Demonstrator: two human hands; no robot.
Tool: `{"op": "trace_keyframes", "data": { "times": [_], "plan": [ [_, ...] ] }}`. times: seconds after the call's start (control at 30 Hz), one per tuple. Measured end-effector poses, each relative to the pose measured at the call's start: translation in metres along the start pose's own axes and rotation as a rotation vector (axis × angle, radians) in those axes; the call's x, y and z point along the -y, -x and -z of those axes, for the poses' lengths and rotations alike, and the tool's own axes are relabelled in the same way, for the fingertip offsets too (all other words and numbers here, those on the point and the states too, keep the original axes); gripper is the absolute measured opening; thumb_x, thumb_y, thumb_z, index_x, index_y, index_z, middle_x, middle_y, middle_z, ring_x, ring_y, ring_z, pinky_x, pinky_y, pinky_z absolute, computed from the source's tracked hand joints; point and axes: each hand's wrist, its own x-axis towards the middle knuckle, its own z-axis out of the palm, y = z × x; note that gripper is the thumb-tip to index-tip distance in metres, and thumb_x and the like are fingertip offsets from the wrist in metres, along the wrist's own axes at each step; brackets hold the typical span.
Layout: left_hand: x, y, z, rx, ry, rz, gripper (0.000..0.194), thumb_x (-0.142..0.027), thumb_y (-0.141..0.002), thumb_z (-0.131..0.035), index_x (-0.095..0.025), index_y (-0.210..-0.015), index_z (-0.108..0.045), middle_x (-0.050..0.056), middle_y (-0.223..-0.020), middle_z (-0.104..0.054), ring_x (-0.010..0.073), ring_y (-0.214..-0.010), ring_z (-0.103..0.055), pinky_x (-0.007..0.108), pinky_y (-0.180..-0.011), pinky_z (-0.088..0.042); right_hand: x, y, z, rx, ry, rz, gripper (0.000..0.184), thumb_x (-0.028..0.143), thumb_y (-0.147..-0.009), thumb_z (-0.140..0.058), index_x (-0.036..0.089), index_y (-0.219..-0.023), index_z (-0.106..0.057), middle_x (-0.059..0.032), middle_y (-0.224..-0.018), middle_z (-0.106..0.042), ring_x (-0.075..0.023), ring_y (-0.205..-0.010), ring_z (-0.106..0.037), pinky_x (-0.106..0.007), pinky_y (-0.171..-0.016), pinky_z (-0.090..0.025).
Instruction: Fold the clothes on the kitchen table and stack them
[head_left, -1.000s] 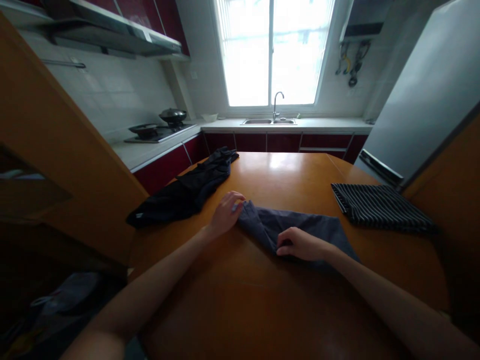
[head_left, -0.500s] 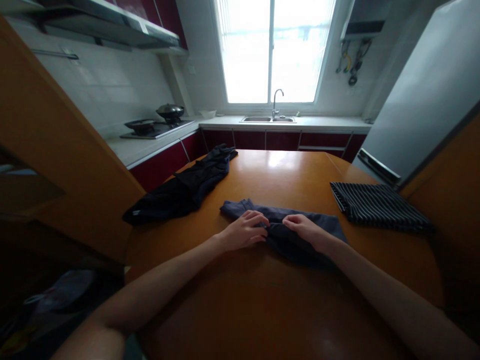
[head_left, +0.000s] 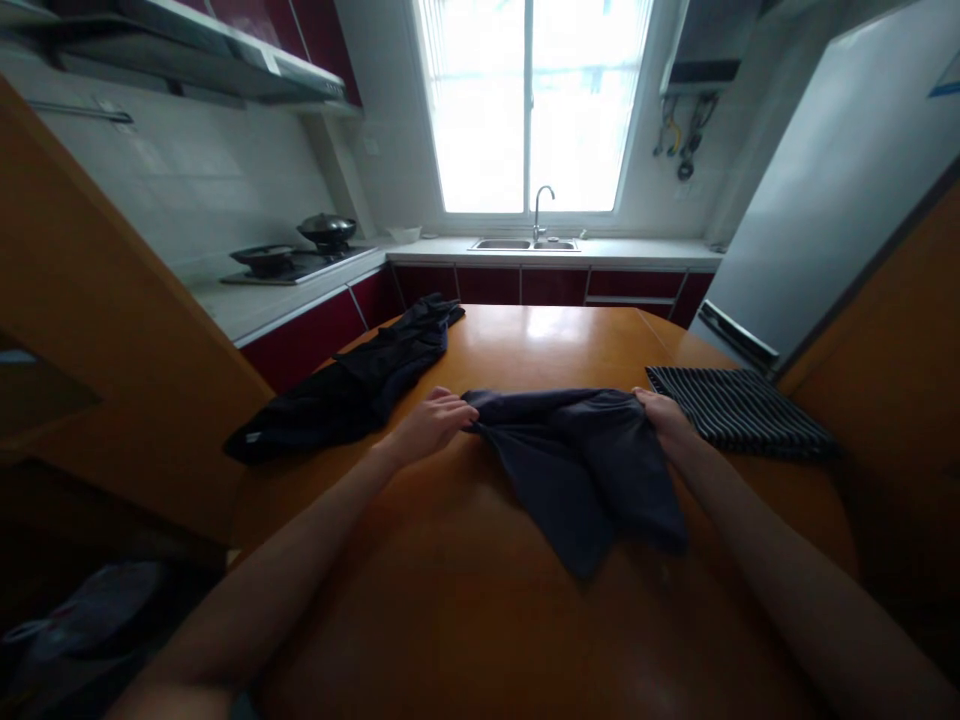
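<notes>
A dark blue-grey garment (head_left: 577, 450), which looks like a pair of shorts, is stretched sideways between my hands above the near part of the table. My left hand (head_left: 435, 425) pinches its upper left corner, fingers closed. At the upper right corner my right hand (head_left: 664, 412) grips the cloth, with part of its fingers hidden behind it. Two loose flaps of the garment hang toward me, their lower ends at or close to the tabletop.
Dark clothing (head_left: 352, 385) lies along the left side of the wooden table (head_left: 540, 330). A folded black-and-white striped cloth (head_left: 742, 410) is at the right edge. Beyond stand a counter with a sink (head_left: 525, 244), a stove with pans (head_left: 296, 255) and a fridge (head_left: 832, 190).
My hands have moved apart, left hand leftward and right hand rightward. The garment, earlier bunched flat on the table, is now pulled wide and raised, with its flaps hanging toward me.
</notes>
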Motion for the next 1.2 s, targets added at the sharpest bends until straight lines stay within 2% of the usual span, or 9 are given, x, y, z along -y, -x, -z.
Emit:
{"op": "trace_keyframes", "data": {
  "times": [0.13,0.27,0.43,0.6,0.73,0.83,0.93,1.07,1.2],
  "plan": [
    [0.044,0.018,0.017,-0.155,-0.115,0.249,0.025,-0.031,-0.098,-0.045,-0.024,-0.101,-0.069,0.006,-0.098,-0.075,0.0227,-0.092,-0.068,0.040,-0.099,-0.037,0.000,-0.004,0.014,-0.117,-0.206,-0.132,0.010,0.030,-0.085,-0.056,0.021,-0.082,-0.058,-0.0070,-0.077,-0.068,-0.0203,-0.071,-0.067,-0.034,-0.073,-0.055],
    [0.056,0.024,0.016,-0.239,-0.178,0.370,0.023,-0.025,-0.095,-0.047,-0.024,-0.096,-0.069,0.008,-0.100,-0.073,0.0255,-0.097,-0.065,0.041,-0.096,-0.041,0.000,0.005,0.011,-0.069,0.203,0.043,0.013,0.027,-0.085,-0.057,0.021,-0.075,-0.060,-0.0087,-0.081,-0.067,-0.0238,-0.081,-0.065,-0.036,-0.080,-0.051],
    [0.016,0.008,-0.010,-0.244,-0.063,0.262,0.026,-0.019,-0.098,-0.043,-0.022,-0.101,-0.069,0.009,-0.116,-0.069,0.0246,-0.108,-0.062,0.041,-0.097,-0.046,0.010,0.046,-0.028,-0.033,0.655,0.463,0.025,0.037,-0.096,-0.050,0.019,-0.095,-0.068,-0.0122,-0.103,-0.064,-0.0258,-0.102,-0.059,-0.037,-0.095,-0.044],
    [-0.042,-0.009,-0.043,-0.003,0.138,-0.071,0.025,-0.025,-0.103,-0.046,-0.023,-0.115,-0.068,0.008,-0.119,-0.068,0.0217,-0.113,-0.061,0.037,-0.102,-0.046,0.017,0.091,-0.081,0.186,0.797,0.597,0.046,0.056,-0.091,-0.060,0.018,-0.118,-0.065,-0.0143,-0.114,-0.063,-0.0299,-0.109,-0.055,-0.039,-0.095,-0.043],
    [-0.057,-0.014,-0.055,0.088,0.206,-0.118,0.026,-0.026,-0.104,-0.048,-0.022,-0.122,-0.067,0.008,-0.121,-0.067,0.0212,-0.113,-0.061,0.037,-0.103,-0.046,0.008,0.085,-0.096,0.183,0.789,0.457,0.017,0.033,-0.091,-0.060,0.018,-0.083,-0.066,-0.0122,-0.096,-0.066,-0.0261,-0.096,-0.058,-0.036,-0.085,-0.044],
    [-0.055,-0.013,-0.054,0.093,0.254,-0.083,0.026,-0.027,-0.104,-0.047,-0.022,-0.121,-0.067,0.008,-0.120,-0.067,0.0204,-0.111,-0.062,0.035,-0.102,-0.047,0.002,0.068,-0.086,0.209,0.483,0.383,0.019,0.021,-0.086,-0.056,0.019,-0.068,-0.062,-0.0078,-0.083,-0.067,-0.0206,-0.083,-0.060,-0.031,-0.079,-0.044],
    [-0.050,-0.011,-0.053,0.071,0.272,-0.020,0.027,-0.028,-0.104,-0.047,-0.022,-0.123,-0.065,0.008,-0.119,-0.068,0.0210,-0.111,-0.063,0.035,-0.101,-0.049,0.003,0.057,-0.072,0.195,0.050,0.255,0.021,0.030,-0.084,-0.058,0.019,-0.066,-0.062,-0.0023,-0.071,-0.065,-0.0184,-0.072,-0.059,-0.028,-0.071,-0.044],
    [-0.048,-0.009,-0.057,0.014,0.288,0.079,0.035,-0.030,-0.103,-0.050,-0.022,-0.136,-0.057,0.009,-0.124,-0.067,0.0222,-0.114,-0.063,0.038,-0.103,-0.050,0.012,0.057,-0.061,0.226,-0.501,-0.138,0.017,0.032,-0.083,-0.060,0.021,-0.071,-0.063,0.0013,-0.064,-0.066,-0.0171,-0.063,-0.060,-0.026,-0.064,-0.048],
    [-0.051,-0.009,-0.060,-0.092,0.292,0.109,0.055,-0.028,-0.100,-0.055,-0.026,-0.153,-0.039,0.010,-0.142,-0.057,0.0243,-0.128,-0.056,0.044,-0.111,-0.045,0.019,0.067,-0.066,0.379,-0.737,-0.490,0.017,0.023,-0.088,-0.055,0.020,-0.073,-0.063,0.0003,-0.059,-0.066,-0.0160,-0.055,-0.061,-0.026,-0.060,-0.053]
  ]
}}
